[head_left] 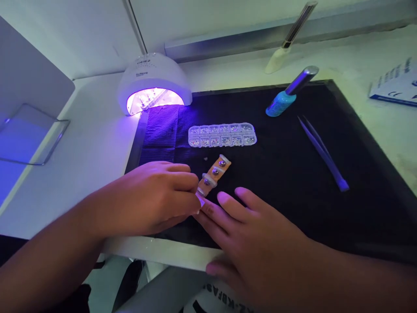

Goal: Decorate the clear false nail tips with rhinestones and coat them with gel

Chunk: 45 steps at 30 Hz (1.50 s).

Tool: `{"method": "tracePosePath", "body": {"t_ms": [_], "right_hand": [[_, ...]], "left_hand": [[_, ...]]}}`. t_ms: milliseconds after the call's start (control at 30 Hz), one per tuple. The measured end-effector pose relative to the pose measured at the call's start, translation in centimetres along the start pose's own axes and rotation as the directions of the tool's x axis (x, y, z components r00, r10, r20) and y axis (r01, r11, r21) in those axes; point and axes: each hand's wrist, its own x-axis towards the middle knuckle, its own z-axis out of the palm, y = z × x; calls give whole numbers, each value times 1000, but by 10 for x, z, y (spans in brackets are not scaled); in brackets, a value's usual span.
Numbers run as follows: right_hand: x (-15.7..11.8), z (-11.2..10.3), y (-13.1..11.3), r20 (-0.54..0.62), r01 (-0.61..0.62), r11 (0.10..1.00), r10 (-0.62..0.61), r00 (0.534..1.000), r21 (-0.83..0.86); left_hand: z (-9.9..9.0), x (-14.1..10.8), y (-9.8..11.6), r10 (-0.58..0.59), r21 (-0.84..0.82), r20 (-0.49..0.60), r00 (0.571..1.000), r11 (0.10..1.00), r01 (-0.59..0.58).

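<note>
My left hand [156, 198] is closed, its fingertips pinching a small whitish piece [200, 201] against a fingertip of my right hand. My right hand [250, 230] lies on the black mat with its fingers spread apart. Just beyond the fingertips, an orange strip [219, 168] with several round metal studs and pale bands slants away. Behind it sits a clear compartment case [222, 135] of tiny glittery stones. What exactly the left fingers hold is partly hidden by them.
A lit white lamp [154, 80] stands at the back left over a ribbed dark sheet [159, 130]. On the right are a blue bottle [280, 103], tweezers [322, 152], another bottle [278, 58] and a white box [397, 82]. A wire frame [48, 163] is far left.
</note>
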Motion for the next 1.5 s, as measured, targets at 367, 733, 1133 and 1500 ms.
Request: {"method": "tracePosePath", "body": {"t_ms": [367, 733, 1133, 1500], "right_hand": [[0, 1, 0, 3, 21, 999, -20, 1000, -39], [-1, 2, 0, -3, 16, 1000, -16, 1000, -21], [-1, 2, -1, -6, 15, 998, -16, 1000, -53], [-1, 2, 1, 13, 12, 999, -12, 1000, -37]], "left_hand": [[-5, -4, -2, -82, -18, 38, 996, 996, 82], [-9, -7, -1, -94, 19, 24, 995, 995, 94], [-5, -5, 0, -86, 24, 40, 996, 996, 85], [-9, -6, -2, -138, -36, 36, 990, 990, 139]]}}
